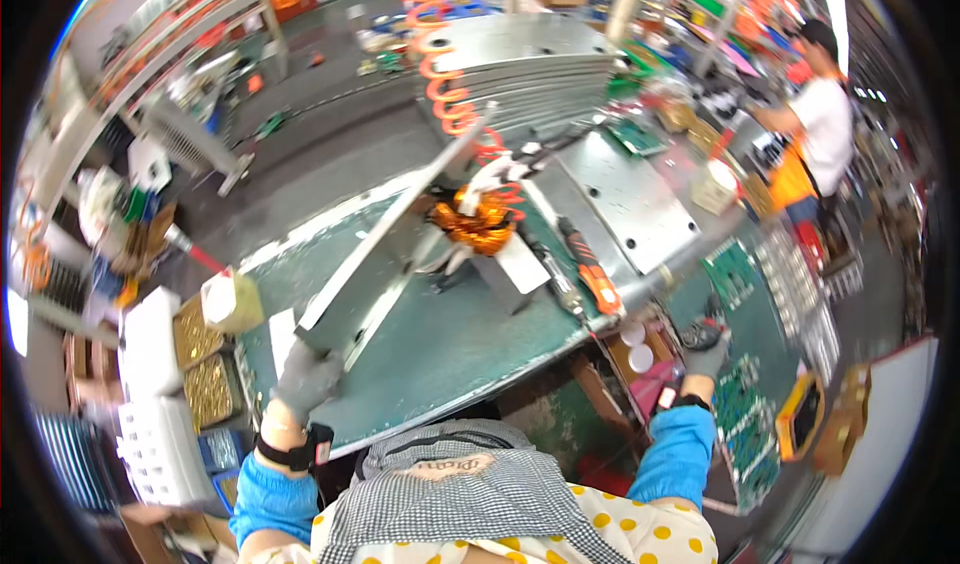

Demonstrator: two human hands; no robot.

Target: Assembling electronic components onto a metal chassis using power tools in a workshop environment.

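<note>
My left hand, in a grey glove, is closed round the near end of a long silver metal panel. The panel slants across the green work table. Beside its middle sits a copper-coloured wire coil with white and black leads. My right hand, also gloved, is off the table's right front side. Its fingers are round a small black and red tool whose kind I cannot make out. An orange and grey power tool lies on the table next to a slim silver driver.
Sheet-metal plates are stacked behind the table, with a coiled orange hose hanging before them. Trays of brass-coloured screws stand at the left. Green circuit boards lie at the right. A co-worker stands at the far right.
</note>
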